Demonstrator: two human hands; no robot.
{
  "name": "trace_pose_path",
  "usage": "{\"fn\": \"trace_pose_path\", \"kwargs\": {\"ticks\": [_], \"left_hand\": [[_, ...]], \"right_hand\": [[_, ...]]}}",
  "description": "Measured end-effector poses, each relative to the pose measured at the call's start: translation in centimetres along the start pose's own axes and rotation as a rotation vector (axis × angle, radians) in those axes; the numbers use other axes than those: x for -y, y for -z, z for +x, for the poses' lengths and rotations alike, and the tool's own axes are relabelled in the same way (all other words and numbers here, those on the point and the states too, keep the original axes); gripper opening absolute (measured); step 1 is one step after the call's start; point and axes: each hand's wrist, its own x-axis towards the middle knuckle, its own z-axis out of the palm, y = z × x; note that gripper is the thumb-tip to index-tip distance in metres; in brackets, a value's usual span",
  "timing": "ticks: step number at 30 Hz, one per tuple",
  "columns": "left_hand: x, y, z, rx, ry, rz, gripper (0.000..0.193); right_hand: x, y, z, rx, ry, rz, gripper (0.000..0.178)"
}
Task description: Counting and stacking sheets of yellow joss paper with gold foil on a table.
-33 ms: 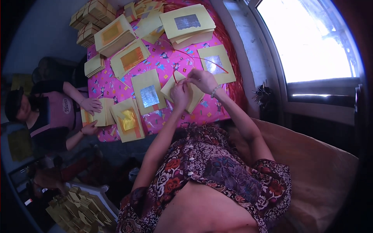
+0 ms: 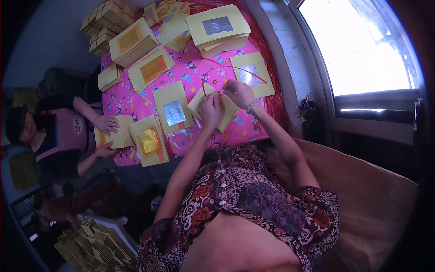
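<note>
A small stack of yellow paper [image 2: 227, 117] lies turned at an angle on the table in front of me. Over its upper part my left hand [image 2: 210, 110] is closed, fingers pinched on a red string [image 2: 204, 86] at the paper. Close beside it, my right hand [image 2: 240, 94] pinches the same string, its fingertips almost meeting the left ones. A loose length of the string loops up and away to the right, across a yellow sheet with a silver patch [image 2: 267, 86]. Just left of my hands lies another silver-patched sheet [image 2: 174, 113].
A pink patterned cloth [image 2: 247, 129] covers the table. Stacked yellow paper [image 2: 217, 27] and tied bundles [image 2: 108, 16] stand at the back; red strings [image 2: 267, 54] hang along the right edge. At left, a co-worker's hands [image 2: 106, 124] rest on folded paper. A window [image 2: 362, 50] is at right.
My right fingers have shifted very slightly, and a bit of red string now shows between my two hands. The left hand and the paper stay where they were.
</note>
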Motion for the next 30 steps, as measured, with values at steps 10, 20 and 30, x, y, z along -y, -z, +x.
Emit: {"fn": "trace_pose_path", "kwargs": {"ticks": [10, 20, 30], "left_hand": [[-0.6, -0.1, -0.5, -0.094, -0.012, -0.020, 0.024], [-2.0, 0.8, 0.2, 0.089, 0.040, 0.084, 0.026], [-2.2, 0.6, -0.9, -0.044, -0.017, -0.061, 0.020]], "right_hand": [[-5.6, -5.0, 0.0, 0.058, -0.420, 0.650, 0.022], [-6.6, -5.7, -0.3, 0.078, -0.448, 0.781, 0.015], [-6.0, -4.2, -0.3, 0.209, -0.632, 0.813, 0.015]]}}
